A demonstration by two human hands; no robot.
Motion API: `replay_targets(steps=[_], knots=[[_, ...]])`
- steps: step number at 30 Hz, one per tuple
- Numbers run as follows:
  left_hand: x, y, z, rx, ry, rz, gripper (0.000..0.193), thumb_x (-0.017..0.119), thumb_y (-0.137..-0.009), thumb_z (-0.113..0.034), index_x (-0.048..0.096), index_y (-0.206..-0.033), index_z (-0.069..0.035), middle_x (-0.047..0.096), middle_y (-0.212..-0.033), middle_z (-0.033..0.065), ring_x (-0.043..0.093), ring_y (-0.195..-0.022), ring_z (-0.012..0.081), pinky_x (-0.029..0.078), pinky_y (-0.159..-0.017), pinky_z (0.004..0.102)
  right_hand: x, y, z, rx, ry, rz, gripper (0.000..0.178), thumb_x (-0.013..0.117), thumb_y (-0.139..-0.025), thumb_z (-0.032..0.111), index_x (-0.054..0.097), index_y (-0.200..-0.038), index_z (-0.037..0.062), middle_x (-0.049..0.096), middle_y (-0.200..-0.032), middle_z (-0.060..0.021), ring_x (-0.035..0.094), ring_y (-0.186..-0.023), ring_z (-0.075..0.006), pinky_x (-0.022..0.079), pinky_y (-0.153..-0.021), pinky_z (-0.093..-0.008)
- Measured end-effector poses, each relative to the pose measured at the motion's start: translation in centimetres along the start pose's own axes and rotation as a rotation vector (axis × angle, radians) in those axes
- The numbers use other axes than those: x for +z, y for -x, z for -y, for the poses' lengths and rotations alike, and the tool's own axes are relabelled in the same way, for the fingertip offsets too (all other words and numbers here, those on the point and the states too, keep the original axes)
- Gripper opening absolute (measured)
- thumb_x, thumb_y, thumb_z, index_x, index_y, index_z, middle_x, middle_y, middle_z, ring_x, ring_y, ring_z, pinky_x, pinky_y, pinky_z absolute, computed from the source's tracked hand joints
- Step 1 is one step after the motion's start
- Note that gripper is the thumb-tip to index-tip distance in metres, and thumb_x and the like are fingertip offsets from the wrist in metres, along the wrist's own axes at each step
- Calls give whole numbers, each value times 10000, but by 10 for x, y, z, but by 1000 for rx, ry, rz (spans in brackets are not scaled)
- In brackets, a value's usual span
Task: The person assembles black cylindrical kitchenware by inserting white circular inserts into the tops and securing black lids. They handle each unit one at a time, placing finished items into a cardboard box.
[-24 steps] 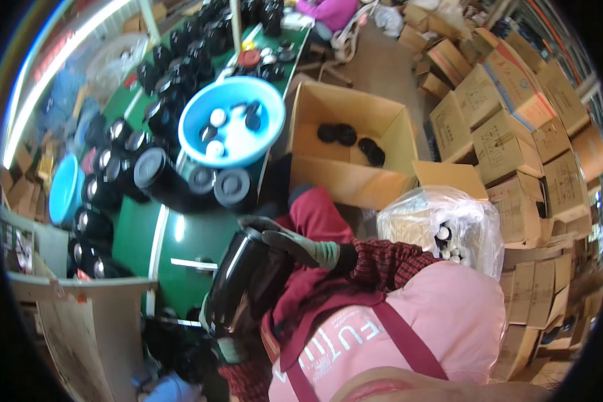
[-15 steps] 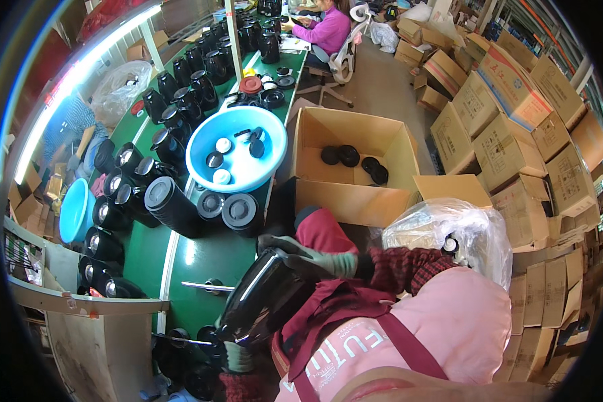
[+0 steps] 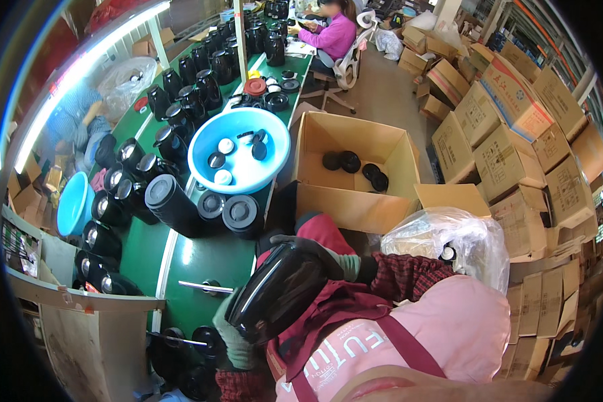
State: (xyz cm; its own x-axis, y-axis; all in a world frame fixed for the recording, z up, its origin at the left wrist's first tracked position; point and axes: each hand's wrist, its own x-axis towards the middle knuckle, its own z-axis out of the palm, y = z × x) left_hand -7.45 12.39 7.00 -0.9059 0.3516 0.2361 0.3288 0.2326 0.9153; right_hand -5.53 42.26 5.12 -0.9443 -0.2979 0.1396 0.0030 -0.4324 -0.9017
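A glossy black jug body point(image 3: 275, 291) lies tilted across my lap at the table's near edge. My right hand point(image 3: 328, 258), in a grey-green glove, is closed round its upper right end. My left hand point(image 3: 233, 335), gloved alike, grips its lower left end, with the fingers along the side. Just left of the jug, a metal rod point(image 3: 197, 286) with a dark round piece sticks out over the green table point(image 3: 201, 254). Several round black lids point(image 3: 242, 213) are stacked beyond my hands, beside a taller ribbed black stack point(image 3: 171, 201).
A blue basin point(image 3: 275, 171) holds black and white lids. Several black jugs point(image 3: 208, 90) crowd the table's left side. At right stand an open carton point(image 3: 355, 208) with black round parts, a clear plastic bag point(image 3: 479, 234) and piled cartons point(image 3: 509, 147). Another person point(image 3: 335, 33) sits farther along.
The jug has shifted slightly up and right, toward my body. My left hand has moved up from beneath its lower end to its left side. My right hand keeps its hold.
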Motion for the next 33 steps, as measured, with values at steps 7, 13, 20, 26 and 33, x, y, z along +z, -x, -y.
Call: replay_targets(steps=[7,13,20,26,33], knots=[[2,8,18,58,-133,-3,548,821,-784,-265,678,-1218,38,746,-1055,141,734,-948,271,569,-869,361,12,-5,32,33,167,-59,594,398,-1113,324,216,-1594,26,357,-1584,-109,354,-1468,-223,263,-1223,-350],[-1,9,8,12,-125,-54,592,863,-717,-246,675,-1198,43,744,-1057,144,730,-957,268,569,-887,368,25,-3,38,217,-174,-155,597,444,-1095,380,313,-1565,36,405,-1540,-82,382,-1431,-177,254,-1211,-317],[20,-9,-11,191,-60,122,501,854,-774,-232,693,-1200,-25,744,-1086,114,729,-956,255,592,-845,367,48,-1,39,-126,214,-127,626,539,-1028,396,397,-1525,44,410,-1537,-136,382,-1434,-264,307,-1180,-411],[26,-5,-20,67,45,39,342,637,-962,-291,707,-1185,-41,738,-1062,96,687,-1069,244,516,-961,336,54,-16,43,-227,510,-59,580,627,-975,339,488,-1483,96,473,-1491,-146,449,-1375,-289,338,-1153,-417],[-27,2,7,-126,149,-19,501,723,-886,-270,640,-1246,68,725,-1103,118,707,-1004,234,549,-924,355,20,-11,23,242,-24,10,589,446,-1090,341,267,-1597,100,376,-1581,-100,400,-1437,-199,296,-1213,-355]])
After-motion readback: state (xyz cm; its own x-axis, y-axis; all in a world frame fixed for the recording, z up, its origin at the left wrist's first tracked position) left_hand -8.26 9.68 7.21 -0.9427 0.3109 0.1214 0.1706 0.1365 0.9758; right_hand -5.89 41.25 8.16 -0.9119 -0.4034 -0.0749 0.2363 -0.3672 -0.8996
